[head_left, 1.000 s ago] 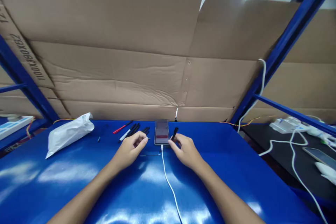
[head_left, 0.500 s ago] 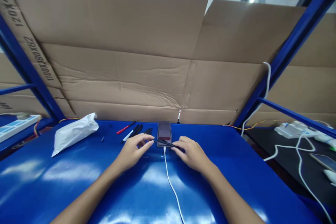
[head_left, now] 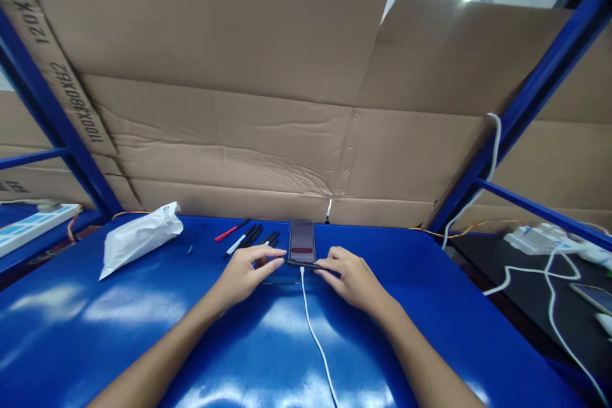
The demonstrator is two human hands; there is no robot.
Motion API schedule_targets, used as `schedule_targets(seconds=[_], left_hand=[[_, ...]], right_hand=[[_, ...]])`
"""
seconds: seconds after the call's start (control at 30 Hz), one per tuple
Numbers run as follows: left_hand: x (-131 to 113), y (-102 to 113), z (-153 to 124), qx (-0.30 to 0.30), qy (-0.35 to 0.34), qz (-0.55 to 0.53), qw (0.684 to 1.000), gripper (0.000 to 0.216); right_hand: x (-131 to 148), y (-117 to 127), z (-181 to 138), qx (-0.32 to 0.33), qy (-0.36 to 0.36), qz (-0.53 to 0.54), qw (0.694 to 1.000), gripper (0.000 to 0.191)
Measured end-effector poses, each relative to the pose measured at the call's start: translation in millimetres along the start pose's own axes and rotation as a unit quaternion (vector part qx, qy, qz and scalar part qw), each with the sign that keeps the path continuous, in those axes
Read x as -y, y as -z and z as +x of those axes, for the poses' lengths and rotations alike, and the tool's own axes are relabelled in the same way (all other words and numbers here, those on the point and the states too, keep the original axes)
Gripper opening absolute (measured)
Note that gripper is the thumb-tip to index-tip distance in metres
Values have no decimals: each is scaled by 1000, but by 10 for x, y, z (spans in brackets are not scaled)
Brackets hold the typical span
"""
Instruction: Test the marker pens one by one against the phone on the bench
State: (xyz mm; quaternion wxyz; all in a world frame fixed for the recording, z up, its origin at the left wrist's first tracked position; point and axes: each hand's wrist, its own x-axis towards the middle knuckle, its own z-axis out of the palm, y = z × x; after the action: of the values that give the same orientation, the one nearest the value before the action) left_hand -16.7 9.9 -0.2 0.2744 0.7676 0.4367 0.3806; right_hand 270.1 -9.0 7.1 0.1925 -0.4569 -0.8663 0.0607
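Observation:
A slim black pen (head_left: 302, 264) lies level between my two hands, just in front of a phone (head_left: 302, 241). My left hand (head_left: 251, 273) pinches its left end between thumb and fingertips. At the other end my right hand (head_left: 351, 277) is closed around the pen, hiding part of it. The phone leans upright with its screen facing me, and a white cable (head_left: 310, 325) runs from its lower edge toward me. Left of the phone lie several black pens (head_left: 249, 237), a white pen (head_left: 235, 245) and a red pen (head_left: 232, 230).
A white plastic bag (head_left: 141, 237) lies on the blue tabletop (head_left: 143, 350) at the left. Cardboard (head_left: 229, 108) forms the back wall between blue metal posts. A power strip (head_left: 36, 228) is at far left; cables and plugs (head_left: 540, 239) lie on a black surface at right.
The pen, earlier slanted with its parts out of line, now forms one nearly level line between my hands. Both hands stay in about the same place; the view has shifted slightly.

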Motion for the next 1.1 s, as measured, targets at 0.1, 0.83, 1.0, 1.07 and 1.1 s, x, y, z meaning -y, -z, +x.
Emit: schedule_targets(seconds=[0.1,0.83,1.0,1.07,1.1], left_hand=[[10,8,-1,10,8,6,1000,30],[-51,30,-56,186,-88,180,962,25],[-29,-143,-63,139,-142,216,956,29],[-53,-231,-84,163,-159,232,946,32],[-67,-266,-94,175,-163,238,941,32]], right_hand=[[3,-1,-3,5,10,16,1000,25],[133,66,-43,74,10,36,997,13],[-41,184,-58,26,-12,-36,999,24],[-55,204,-76,39,-6,-21,999,20],[-49,207,-85,51,-4,-12,999,18]])
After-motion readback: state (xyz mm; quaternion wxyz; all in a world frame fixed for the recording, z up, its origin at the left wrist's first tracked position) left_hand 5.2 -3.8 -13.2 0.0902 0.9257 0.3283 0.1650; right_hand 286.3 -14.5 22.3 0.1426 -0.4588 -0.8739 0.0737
